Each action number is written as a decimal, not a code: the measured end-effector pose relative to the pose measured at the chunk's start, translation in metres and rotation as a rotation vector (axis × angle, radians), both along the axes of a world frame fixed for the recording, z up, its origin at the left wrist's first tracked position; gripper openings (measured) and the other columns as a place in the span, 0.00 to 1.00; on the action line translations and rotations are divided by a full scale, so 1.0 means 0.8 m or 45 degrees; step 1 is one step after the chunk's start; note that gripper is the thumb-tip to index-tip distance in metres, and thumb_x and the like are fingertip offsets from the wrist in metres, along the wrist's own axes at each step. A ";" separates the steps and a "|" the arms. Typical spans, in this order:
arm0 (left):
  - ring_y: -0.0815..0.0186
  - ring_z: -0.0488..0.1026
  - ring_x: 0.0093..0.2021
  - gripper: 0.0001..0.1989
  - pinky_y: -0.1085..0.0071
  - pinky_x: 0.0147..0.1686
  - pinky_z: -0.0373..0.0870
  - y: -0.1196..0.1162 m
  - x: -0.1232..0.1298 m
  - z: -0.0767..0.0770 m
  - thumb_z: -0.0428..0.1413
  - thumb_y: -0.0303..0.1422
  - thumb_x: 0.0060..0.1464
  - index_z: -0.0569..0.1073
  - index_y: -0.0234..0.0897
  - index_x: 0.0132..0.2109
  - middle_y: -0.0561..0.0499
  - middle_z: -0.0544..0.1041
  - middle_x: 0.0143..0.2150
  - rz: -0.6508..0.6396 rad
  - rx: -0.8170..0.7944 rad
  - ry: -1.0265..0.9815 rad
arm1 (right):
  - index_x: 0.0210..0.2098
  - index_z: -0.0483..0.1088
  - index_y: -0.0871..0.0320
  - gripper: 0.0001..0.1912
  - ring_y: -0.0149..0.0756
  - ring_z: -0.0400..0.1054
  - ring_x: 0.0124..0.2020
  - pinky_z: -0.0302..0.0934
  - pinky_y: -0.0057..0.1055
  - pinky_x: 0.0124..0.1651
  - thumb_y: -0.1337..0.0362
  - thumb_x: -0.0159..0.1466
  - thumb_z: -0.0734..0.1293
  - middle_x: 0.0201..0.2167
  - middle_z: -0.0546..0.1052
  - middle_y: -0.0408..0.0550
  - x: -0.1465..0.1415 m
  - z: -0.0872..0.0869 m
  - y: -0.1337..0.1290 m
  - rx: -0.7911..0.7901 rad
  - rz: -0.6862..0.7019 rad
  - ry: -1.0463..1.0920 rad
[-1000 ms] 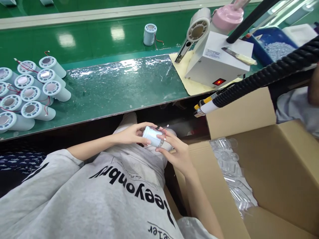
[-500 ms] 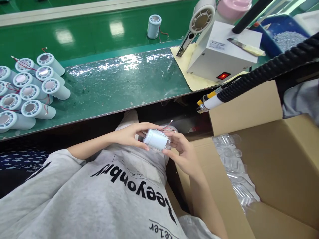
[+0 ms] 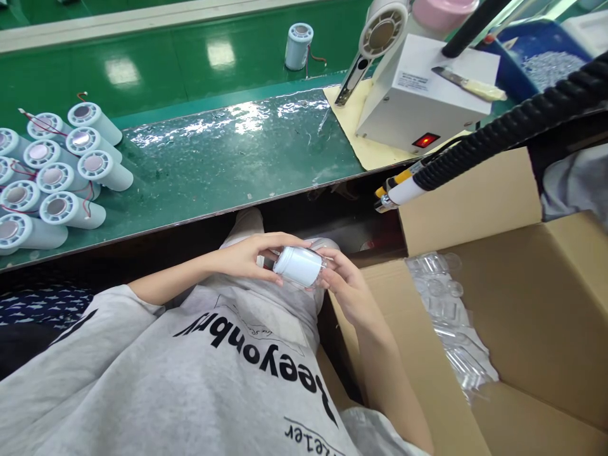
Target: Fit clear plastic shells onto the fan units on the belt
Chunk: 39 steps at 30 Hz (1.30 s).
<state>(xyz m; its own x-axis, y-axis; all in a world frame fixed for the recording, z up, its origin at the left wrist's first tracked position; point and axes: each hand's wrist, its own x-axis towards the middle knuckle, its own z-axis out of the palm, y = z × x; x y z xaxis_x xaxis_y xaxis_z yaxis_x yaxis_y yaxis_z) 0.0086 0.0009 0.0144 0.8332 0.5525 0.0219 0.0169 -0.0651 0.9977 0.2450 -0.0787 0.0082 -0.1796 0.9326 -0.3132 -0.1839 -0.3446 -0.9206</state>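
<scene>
Above my lap, both hands hold a light-blue cylinder [image 3: 299,266] lying on its side. Clear plastic shows around its right end and lower edge; how far it reaches round the cylinder I cannot tell. My left hand [image 3: 259,254] grips the left end, thumb below and fingers over the top. The fingers of my right hand [image 3: 346,278] are curled against the right end. On the green bench to the left stand and lean several similar light-blue cylinders [image 3: 59,174] with slotted round ends and thin red wires.
One more cylinder [image 3: 299,47] stands on the green surface [image 3: 175,69] beyond the bench. At right are a white box-shaped device [image 3: 403,95] with a lit red switch, a black ribbed hose [image 3: 503,120], a blue bin [image 3: 517,44] and an open carton [image 3: 532,316] holding clear plastic pieces [image 3: 446,304].
My right fingers have shifted inward and closed up on the cylinder's right end. The thin wires and white plug that stuck up above it no longer show. My left hand has stayed in place.
</scene>
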 end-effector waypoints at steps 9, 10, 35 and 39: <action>0.53 0.70 0.66 0.33 0.65 0.54 0.75 0.000 0.000 0.002 0.67 0.36 0.54 0.71 0.44 0.66 0.39 0.70 0.68 -0.014 0.036 0.019 | 0.39 0.68 0.55 0.36 0.35 0.72 0.17 0.66 0.27 0.17 0.30 0.51 0.72 0.23 0.77 0.42 -0.013 -0.006 0.003 -0.251 -0.008 0.072; 0.53 0.70 0.66 0.33 0.65 0.55 0.75 0.000 0.000 0.002 0.67 0.36 0.54 0.71 0.44 0.66 0.39 0.70 0.68 -0.013 0.035 0.020 | 0.38 0.68 0.55 0.37 0.35 0.71 0.16 0.64 0.27 0.16 0.29 0.50 0.72 0.23 0.77 0.42 -0.015 -0.005 0.003 -0.273 -0.014 0.074; 0.56 0.76 0.56 0.35 0.67 0.50 0.77 -0.009 0.001 0.018 0.70 0.36 0.49 0.73 0.42 0.64 0.41 0.75 0.63 0.049 -0.184 0.054 | 0.62 0.68 0.46 0.29 0.50 0.70 0.62 0.72 0.47 0.59 0.50 0.65 0.74 0.62 0.75 0.53 0.001 -0.023 -0.017 0.649 0.076 -0.368; 0.54 0.71 0.65 0.32 0.63 0.58 0.75 -0.008 0.001 0.018 0.68 0.32 0.53 0.73 0.45 0.65 0.41 0.69 0.69 0.007 -0.201 -0.031 | 0.61 0.71 0.48 0.34 0.49 0.76 0.56 0.75 0.44 0.54 0.41 0.61 0.74 0.58 0.77 0.53 0.002 -0.021 -0.020 0.384 0.066 -0.224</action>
